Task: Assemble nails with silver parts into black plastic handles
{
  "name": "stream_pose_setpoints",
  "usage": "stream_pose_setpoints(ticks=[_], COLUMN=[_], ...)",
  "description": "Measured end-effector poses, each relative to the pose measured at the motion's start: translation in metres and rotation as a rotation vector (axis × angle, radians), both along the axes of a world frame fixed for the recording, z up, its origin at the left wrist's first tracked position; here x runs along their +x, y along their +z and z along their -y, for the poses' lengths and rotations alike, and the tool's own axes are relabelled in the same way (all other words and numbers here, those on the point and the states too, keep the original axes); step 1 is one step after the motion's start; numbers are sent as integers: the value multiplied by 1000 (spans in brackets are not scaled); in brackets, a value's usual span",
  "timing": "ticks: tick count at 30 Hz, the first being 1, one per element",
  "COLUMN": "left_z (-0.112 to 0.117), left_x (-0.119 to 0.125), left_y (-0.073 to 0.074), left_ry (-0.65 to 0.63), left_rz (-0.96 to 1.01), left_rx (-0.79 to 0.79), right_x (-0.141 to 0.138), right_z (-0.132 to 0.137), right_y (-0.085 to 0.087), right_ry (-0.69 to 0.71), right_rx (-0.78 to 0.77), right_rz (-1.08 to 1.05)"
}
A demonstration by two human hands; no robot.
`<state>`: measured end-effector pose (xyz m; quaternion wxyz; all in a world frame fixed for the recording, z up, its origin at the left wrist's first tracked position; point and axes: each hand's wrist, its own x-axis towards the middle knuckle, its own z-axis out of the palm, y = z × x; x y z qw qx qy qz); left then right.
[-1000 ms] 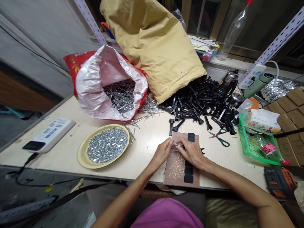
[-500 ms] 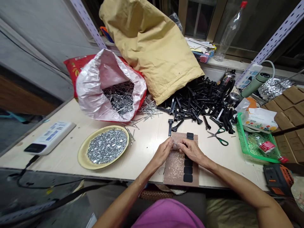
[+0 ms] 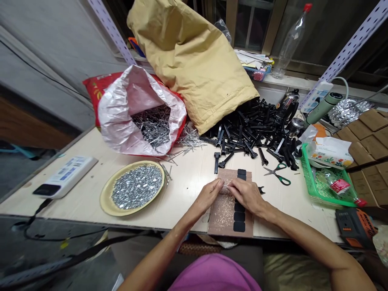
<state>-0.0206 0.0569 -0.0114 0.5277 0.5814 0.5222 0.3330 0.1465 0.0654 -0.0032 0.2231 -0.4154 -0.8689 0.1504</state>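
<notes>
My left hand (image 3: 208, 198) is closed in a pinch over a brown board (image 3: 218, 224). Facing it, my right hand (image 3: 247, 197) is also pinched. A thin metal pin (image 3: 225, 186) spans the gap between the two sets of fingertips. Past the right hand's outer side sticks out a forked black plastic piece (image 3: 261, 190); whether the hand holds it is hidden. Several black rounded pads (image 3: 239, 226) run in a column along the board. Just beyond the left hand lies a black T-headed plastic part (image 3: 216, 162).
A yellow bowl of metal washers (image 3: 104, 202) and a white power bank (image 3: 65, 176) stand left. Behind are an open sack of pins (image 3: 112, 117) and a heap of black parts (image 3: 251, 125). Scissors (image 3: 277, 173) and a green basket (image 3: 312, 186) lie right.
My right hand has turned slightly, and the forked black piece now shows beyond its outer side. The pin between the fingertips shows more clearly. My left hand has barely moved.
</notes>
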Motion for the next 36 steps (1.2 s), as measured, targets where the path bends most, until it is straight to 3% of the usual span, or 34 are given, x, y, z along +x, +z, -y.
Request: stream_pose_setpoints(ticks=[4, 8, 14, 19, 24, 28, 31, 36], left_z=[3, 4, 1, 2, 2, 2, 4, 3], left_x=[3, 6, 7, 7, 6, 7, 8, 8], left_y=[-1, -2, 2, 0, -7, -8, -6, -3], left_ry=[11, 16, 49, 34, 37, 35, 49, 41], left_rz=[136, 215, 269, 262, 182, 146, 166, 272], left_rx=[-147, -259, -446, -339, -189, -150, -167, -337], right_x=[2, 1, 1, 0, 1, 2, 1, 2], right_z=[2, 4, 5, 5, 6, 5, 4, 4], right_y=[4, 5, 3, -2, -5, -4, -4, -2], right_ry=[106, 110, 70, 38, 7, 49, 7, -48], right_rx=[593, 753, 734, 698, 495, 508, 482, 388], right_rz=[250, 313, 324, 318, 314, 335, 304, 203])
